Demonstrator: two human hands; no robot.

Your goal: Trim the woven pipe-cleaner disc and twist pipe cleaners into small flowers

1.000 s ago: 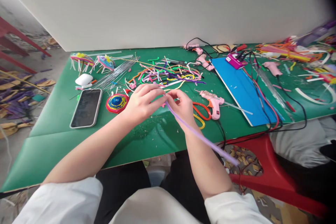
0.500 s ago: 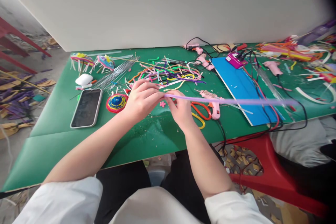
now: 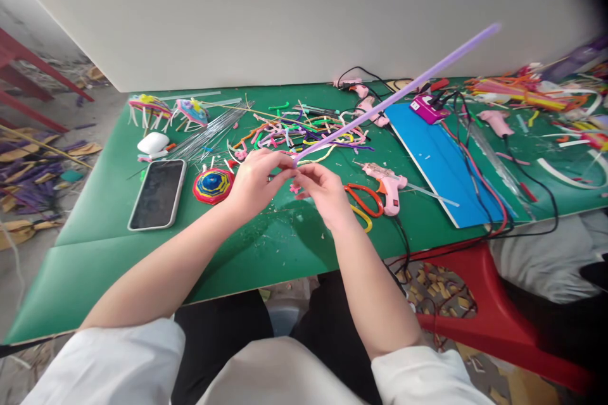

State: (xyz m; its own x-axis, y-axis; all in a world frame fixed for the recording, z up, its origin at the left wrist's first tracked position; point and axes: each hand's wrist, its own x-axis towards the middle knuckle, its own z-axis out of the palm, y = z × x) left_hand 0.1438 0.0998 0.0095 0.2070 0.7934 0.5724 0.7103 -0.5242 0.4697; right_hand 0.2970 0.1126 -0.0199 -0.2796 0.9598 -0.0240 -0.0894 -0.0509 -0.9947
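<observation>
A long purple pipe cleaner [image 3: 399, 98] slants up to the right from between my fingertips, above the table. My left hand [image 3: 256, 183] is closed, pinching its lower end between thumb and fingers. My right hand [image 3: 325, 193] meets it at the same end, its thumb and fingers curled together there; the tip itself is hidden by the fingers. Just below them lies a small pink flower-shaped piece [image 3: 295, 188], partly covered. Beside my left hand is a round blue, yellow and red striped piece [image 3: 213, 185]. Behind my hands spreads a tangle of coloured pipe cleaner pieces [image 3: 304, 130].
A pink glue gun [image 3: 390, 193] and orange- and yellow-handled scissors [image 3: 368, 199] lie right of my hands. Cables cross a blue board [image 3: 427, 158] near a purple power block [image 3: 427, 109]. At left are a phone [image 3: 158, 195], a white case [image 3: 152, 143] and two small umbrella-like crafts [image 3: 191, 112].
The purple pipe cleaner has swung from nearly level to a steep slant, its free end rising. My right hand's fingers have shifted to its lower end, against my left fingertips.
</observation>
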